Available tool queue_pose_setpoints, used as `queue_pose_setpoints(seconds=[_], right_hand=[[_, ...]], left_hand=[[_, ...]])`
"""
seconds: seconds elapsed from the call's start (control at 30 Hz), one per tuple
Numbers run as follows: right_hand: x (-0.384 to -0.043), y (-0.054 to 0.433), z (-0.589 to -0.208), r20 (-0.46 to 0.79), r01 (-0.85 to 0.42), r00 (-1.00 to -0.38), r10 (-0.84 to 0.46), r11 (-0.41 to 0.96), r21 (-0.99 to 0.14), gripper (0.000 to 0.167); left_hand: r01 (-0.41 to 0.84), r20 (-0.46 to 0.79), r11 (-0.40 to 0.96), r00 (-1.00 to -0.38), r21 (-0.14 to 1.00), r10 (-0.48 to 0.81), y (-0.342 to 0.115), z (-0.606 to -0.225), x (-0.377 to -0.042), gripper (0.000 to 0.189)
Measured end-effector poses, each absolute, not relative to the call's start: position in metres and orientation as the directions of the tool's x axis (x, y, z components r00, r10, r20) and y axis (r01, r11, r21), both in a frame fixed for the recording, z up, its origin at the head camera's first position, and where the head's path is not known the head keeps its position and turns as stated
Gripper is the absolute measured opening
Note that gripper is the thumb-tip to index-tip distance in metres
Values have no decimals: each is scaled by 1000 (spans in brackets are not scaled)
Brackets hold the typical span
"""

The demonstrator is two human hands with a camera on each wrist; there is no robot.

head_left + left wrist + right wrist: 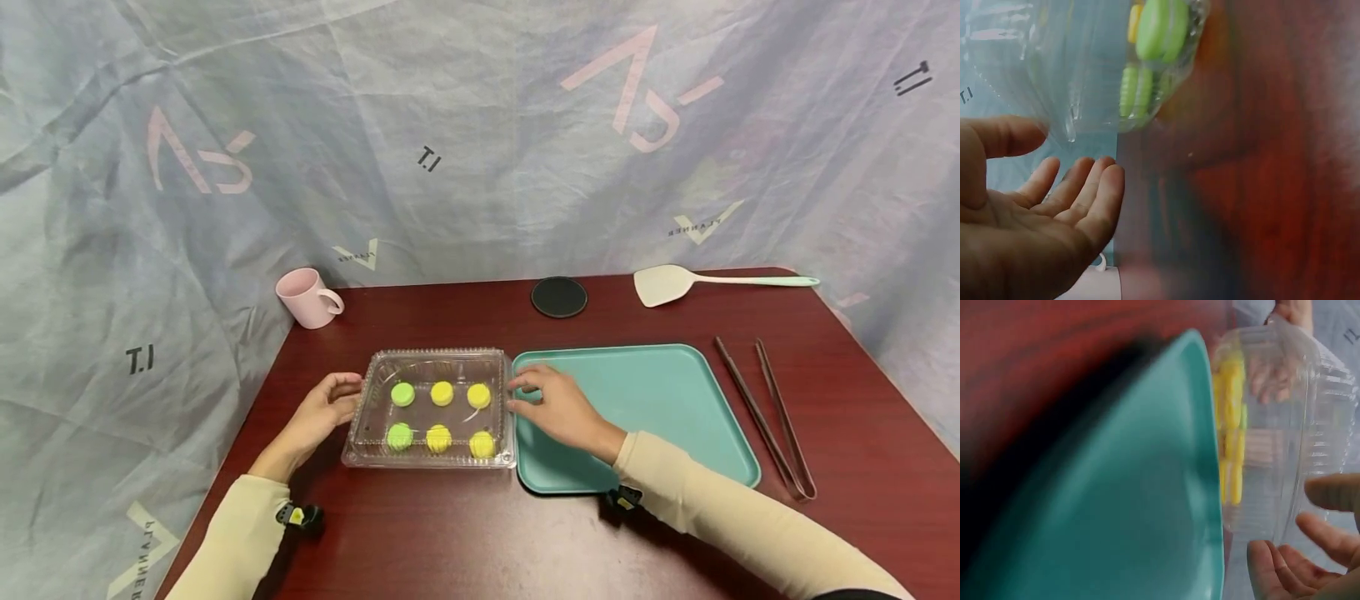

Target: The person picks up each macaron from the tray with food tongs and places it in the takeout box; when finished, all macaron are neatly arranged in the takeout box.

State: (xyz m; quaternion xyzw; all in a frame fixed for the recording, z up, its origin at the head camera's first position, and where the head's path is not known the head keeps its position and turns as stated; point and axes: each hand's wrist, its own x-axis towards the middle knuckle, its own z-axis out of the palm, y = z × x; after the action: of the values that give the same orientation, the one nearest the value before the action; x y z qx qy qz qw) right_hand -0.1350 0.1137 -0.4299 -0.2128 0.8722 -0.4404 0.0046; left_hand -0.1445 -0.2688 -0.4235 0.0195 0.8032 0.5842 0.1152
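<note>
A clear plastic clamshell box [435, 461] lies on the table with its lid down. Through the plastic show several macarons in two rows, green ones [402, 394] at the left and yellow ones [442, 393] beside them. My left hand [315, 417] is at the box's left side, fingers relaxed and spread from the thumb; in the left wrist view the fingertips [1110, 172] look just short of the plastic. At the opposite side, my right hand [562, 408] reaches over the tray with loosely bent fingers near the box edge. Whether it touches the box, I cannot tell.
Right of the box, close against it, lies a teal tray [637, 417]. Metal tongs [780, 425] lie beyond it. Along the back are a pink mug [303, 300], a black round coaster [558, 297] and a white spatula [663, 285]. Grey cloth hangs behind.
</note>
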Motion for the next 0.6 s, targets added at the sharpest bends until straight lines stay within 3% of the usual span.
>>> queue_pose_setpoints(seconds=[0.23, 0.4, 0.6], right_hand=[[-124, 113, -428, -46, -89, -944, -326, 388, -917, 41], [-109, 116, -423, -219, 106, -870, -441, 267, -958, 48], [-97, 116, -416, -293, 198, -804, -518, 232, -952, 54]], left_hand=[[-198, -259, 326, -954, 924, 153, -271, -420, -123, 43], [-236, -322, 359, -925, 903, 202, -275, -412, -102, 47], [-278, -380, 374, -895, 885, 233, -277, -409, -89, 47]])
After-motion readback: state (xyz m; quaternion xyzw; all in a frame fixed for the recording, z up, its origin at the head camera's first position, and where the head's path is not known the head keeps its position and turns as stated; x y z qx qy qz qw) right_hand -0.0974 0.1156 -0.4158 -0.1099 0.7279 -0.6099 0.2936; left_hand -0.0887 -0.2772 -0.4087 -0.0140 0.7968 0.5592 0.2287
